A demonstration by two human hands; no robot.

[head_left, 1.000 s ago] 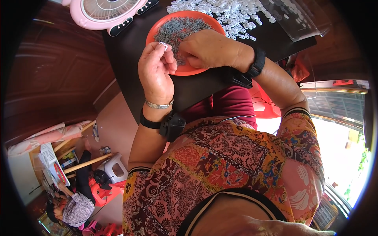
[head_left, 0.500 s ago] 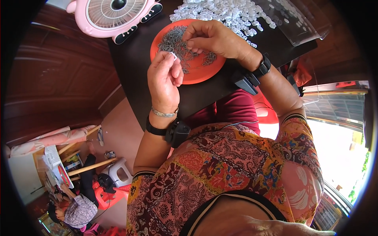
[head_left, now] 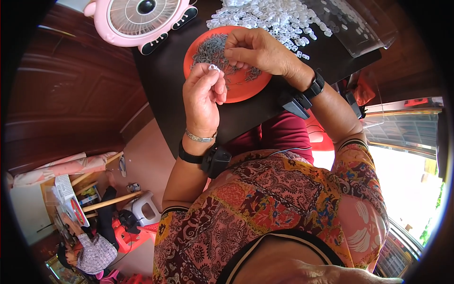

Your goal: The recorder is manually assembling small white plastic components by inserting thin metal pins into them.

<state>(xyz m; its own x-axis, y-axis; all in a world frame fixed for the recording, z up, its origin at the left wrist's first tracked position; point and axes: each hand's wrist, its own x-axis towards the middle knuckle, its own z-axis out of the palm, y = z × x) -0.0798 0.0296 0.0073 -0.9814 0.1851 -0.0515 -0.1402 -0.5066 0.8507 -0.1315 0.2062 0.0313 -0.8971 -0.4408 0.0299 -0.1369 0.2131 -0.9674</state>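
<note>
Left hand (head_left: 203, 97) fingers pinching a small white ring (head_left: 213, 67), right hand (head_left: 257, 49) fingers curled over grey bits, maybe holding one, orange plate (head_left: 246, 87), dark table (head_left: 165, 80), pink fan (head_left: 137, 19)

plate (head_left: 246, 87): orange plastic, smooth | table (head_left: 165, 85): black, matt | clips (head_left: 279, 21): white plastic, glossy

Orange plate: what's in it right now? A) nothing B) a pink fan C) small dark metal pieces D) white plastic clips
C: the orange plate holds a heap of small dark metal pieces, with the right hand reaching into them; the white plastic pieces lie on the black table beyond it, and the left hand pinches one small white piece.
</note>
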